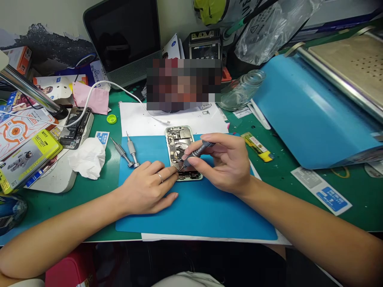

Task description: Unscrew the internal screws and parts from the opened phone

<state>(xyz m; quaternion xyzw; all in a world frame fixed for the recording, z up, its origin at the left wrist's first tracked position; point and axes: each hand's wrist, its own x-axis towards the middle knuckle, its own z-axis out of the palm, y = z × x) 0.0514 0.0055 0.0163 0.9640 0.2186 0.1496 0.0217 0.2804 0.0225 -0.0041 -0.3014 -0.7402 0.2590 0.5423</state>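
An opened smartphone (pixel 180 136) with bare internals lies on a blue mat (pixel 197 215), its long side running away from me. My right hand (pixel 229 161) grips a grey precision screwdriver (pixel 197 153) between thumb and fingers, tilted so its tip points down at the phone's lower part. My left hand (pixel 151 187) lies flat beside the phone, fingers stretched out, the fingertips touching its lower left edge; a ring is on one finger. Two more grey screwdrivers (pixel 131 147) rest on the mat beyond my left hand.
Left: a second opened phone (pixel 76 125), a crumpled tissue (pixel 89 157), a yellow battery box (pixel 30 159) and a lamp pole (pixel 32 89). A white cable (pixel 119 85) reaches the paper behind. Right: a glass jar (pixel 243 89), a yellow strip (pixel 257 146) and a large blue-covered machine (pixel 314 107).
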